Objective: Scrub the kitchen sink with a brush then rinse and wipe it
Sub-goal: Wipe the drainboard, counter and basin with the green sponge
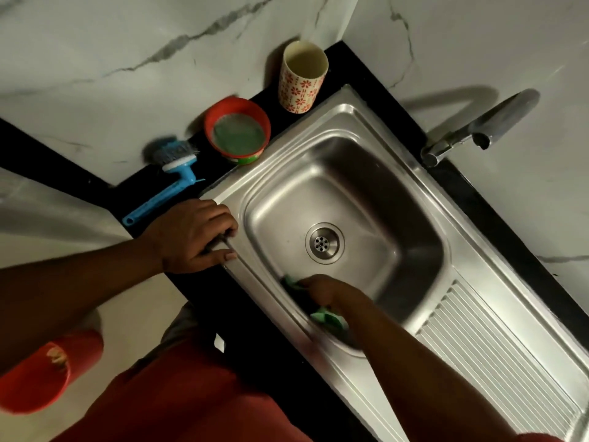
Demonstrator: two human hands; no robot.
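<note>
1. A steel sink point(318, 193) sits in a black worktop point(342, 63), in a corner of white, grey-veined walls point(127, 43). A tap point(478, 126) juts over its far side.
2. The left hand point(191, 234) has its grip clamped over the sink's near-left rim.
3. The right hand point(322, 290) is down against the basin's near wall, short of the drain point(324, 243). Its grip seems bunched on a green cloth point(328, 319), though blur softens it.
4. The blue brush point(159, 195) lies on the worktop left of the sink, beside a red bowl point(236, 103) and a flowered cup point(301, 84).
5. A red bucket point(41, 378) stands on the pale floor point(134, 314).
</note>
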